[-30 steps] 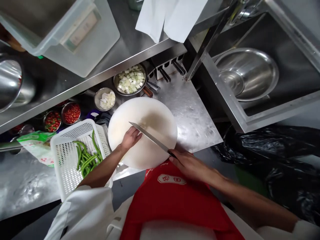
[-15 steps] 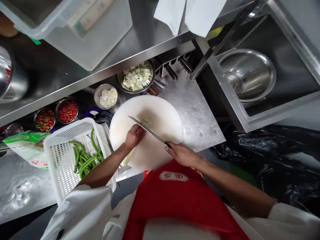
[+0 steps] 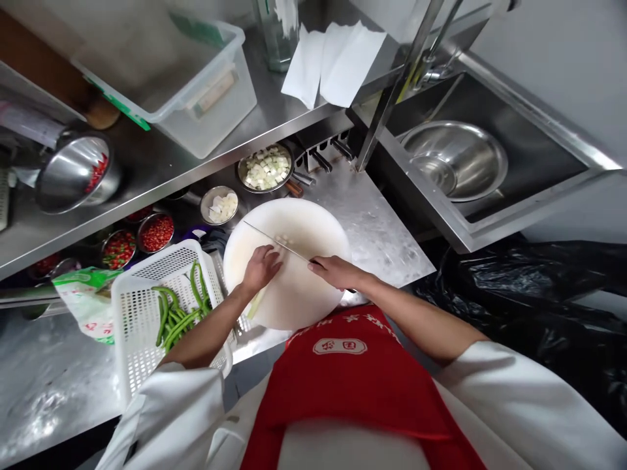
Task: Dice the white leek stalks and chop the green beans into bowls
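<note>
On the round white cutting board [image 3: 298, 294], my right hand [image 3: 337, 271] is wrapped round the black handle of a knife [image 3: 277, 241], whose blade points up and left. My left hand [image 3: 262, 266] rests on the board just below the blade, its fingers a little apart with nothing visible between them. Small pale cut pieces [image 3: 283, 240] lie at the blade's far side. A pale green strip [image 3: 255, 305] lies at the board's lower left, beside my left wrist.
Left of the board, a white basket [image 3: 128, 313] holds green peppers [image 3: 177, 320]. Behind stand a bowl of white cubes [image 3: 266, 168], a bowl of white slices [image 3: 221, 206] and bowls of chopped red peppers [image 3: 157, 233]. A steel shelf edge [image 3: 196, 175] overhangs them. At right, a sink holds a steel basin [image 3: 455, 160].
The view has shifted, showing more of the shelf. My left hand has loosened from closed fingers beside the blade to spread ones. My right hand still holds the knife.
</note>
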